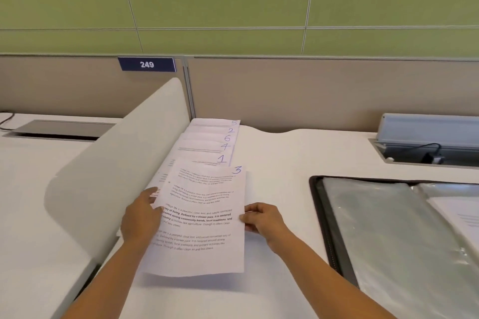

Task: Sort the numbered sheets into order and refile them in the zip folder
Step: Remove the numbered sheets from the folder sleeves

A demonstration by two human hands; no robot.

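Observation:
The sheet numbered 3 is held just above the white desk, its lower edge lifted. My left hand grips its left edge and my right hand pinches its right edge. Behind it, several numbered sheets lie fanned toward the partition, showing 5, 2, 6, 4 and 1 from far to near. The open black zip folder with clear plastic sleeves lies to the right, a printed page partly visible in its right half.
A curved white divider rises along the left of the sheets. A beige partition with a "249" sign closes the back. An open cable box sits at the back right.

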